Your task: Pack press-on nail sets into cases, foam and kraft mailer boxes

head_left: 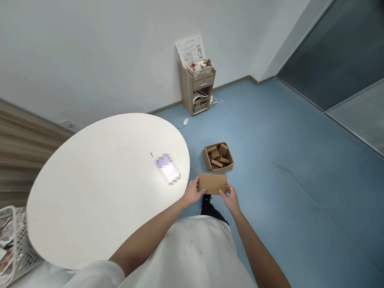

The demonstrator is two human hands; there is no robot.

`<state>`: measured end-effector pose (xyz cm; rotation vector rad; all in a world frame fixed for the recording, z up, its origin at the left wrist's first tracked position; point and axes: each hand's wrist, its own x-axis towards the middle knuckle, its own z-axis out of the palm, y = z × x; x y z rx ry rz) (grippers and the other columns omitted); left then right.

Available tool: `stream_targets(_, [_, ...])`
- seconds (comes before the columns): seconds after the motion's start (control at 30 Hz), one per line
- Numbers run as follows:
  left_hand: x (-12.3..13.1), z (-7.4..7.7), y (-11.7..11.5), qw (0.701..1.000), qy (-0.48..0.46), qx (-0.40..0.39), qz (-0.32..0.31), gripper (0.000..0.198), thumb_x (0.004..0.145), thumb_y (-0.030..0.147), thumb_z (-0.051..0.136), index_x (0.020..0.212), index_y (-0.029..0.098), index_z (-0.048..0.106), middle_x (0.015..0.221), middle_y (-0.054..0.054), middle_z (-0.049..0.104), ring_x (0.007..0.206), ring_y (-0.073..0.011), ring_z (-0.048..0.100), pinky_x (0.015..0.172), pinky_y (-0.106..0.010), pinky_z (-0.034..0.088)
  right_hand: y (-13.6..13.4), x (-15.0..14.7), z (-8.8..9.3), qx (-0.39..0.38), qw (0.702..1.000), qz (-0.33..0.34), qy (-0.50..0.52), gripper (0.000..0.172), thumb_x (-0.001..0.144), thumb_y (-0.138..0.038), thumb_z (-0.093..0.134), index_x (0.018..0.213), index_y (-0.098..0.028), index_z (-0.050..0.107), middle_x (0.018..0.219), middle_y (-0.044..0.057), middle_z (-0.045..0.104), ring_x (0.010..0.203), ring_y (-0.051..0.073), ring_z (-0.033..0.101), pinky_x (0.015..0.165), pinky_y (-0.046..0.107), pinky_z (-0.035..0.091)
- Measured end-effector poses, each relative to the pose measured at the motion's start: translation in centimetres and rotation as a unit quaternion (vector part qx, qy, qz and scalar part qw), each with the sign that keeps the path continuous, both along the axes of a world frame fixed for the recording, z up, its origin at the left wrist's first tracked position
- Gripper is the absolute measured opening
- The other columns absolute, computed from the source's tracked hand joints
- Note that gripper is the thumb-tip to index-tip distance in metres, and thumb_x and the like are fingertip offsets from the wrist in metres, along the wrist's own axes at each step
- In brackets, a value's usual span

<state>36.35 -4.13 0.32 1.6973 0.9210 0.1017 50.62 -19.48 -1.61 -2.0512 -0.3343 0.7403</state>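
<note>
I hold a small closed brown cardboard box (pixel 212 183) in front of my body, above the blue floor. My left hand (pixel 194 193) grips its left end with the fingers curled round it. My right hand (pixel 230 197) grips its right end the same way. Just beyond it on the floor stands an open cardboard carton (pixel 207 158) with several similar small brown boxes inside. The round white table (pixel 99 188) is to my left, its edge close to my left hand.
A blurred purple and white item (pixel 168 169) lies near the table's right edge. A wooden cabinet (pixel 198 90) with a basket on top stands against the far wall, cables and a power strip (pixel 185 121) beside it. A white wire basket (pixel 15 240) sits at lower left.
</note>
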Motion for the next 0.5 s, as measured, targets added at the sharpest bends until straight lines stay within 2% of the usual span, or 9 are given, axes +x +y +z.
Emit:
stream_targets(0.13, [8.8,-1.7,1.0,0.999,0.003,-0.037,-0.002,0.066,0.065,0.024,0.064,0.126,0.015,0.038,0.114,-0.013,0.052,0.105,-0.0239,0.05,0.09,-0.039,0.04,0.4,7.5,-1.4,-0.028,1.0,-0.005,0.012,0.073,0.058,-0.039,0.064,0.124,-0.019,0.041,0.116,0.01,0.049,0.103,0.023,0.051,0.089,0.036,0.04])
stream_targets(0.27, [15.3,-2.5,2.7,0.998,0.007,-0.068,0.018,0.065,0.064,0.019,0.065,0.124,0.015,0.04,0.118,-0.012,0.053,0.106,-0.0235,0.051,0.092,-0.038,0.039,2.0,13.0,-2.4,-0.024,0.999,0.003,0.047,0.077,0.059,-0.038,0.064,0.128,-0.019,0.035,0.124,0.011,0.046,0.108,0.023,0.05,0.091,0.037,0.039])
stream_targets(0.4, [19.6,-2.7,4.8,0.998,0.007,-0.07,-0.003,0.073,0.059,0.018,0.068,0.126,0.014,0.038,0.124,-0.012,0.05,0.114,-0.0255,0.045,0.096,-0.035,0.035,3.5,16.3,-3.2,-0.02,0.997,-0.006,0.08,0.082,0.06,-0.038,0.063,0.132,-0.02,0.028,0.136,0.011,0.036,0.121,0.024,0.04,0.096,0.037,0.035])
stream_targets(0.5, [20.4,-2.7,5.8,0.996,0.036,-0.082,0.008,0.075,0.058,0.02,0.069,0.126,0.012,0.039,0.127,-0.014,0.046,0.116,-0.0291,0.043,0.094,-0.034,0.035,3.6,16.9,-3.5,-0.061,0.993,-0.01,0.1,0.086,0.061,-0.042,0.062,0.135,-0.019,0.024,0.14,0.012,0.029,0.127,0.024,0.032,0.098,0.037,0.033])
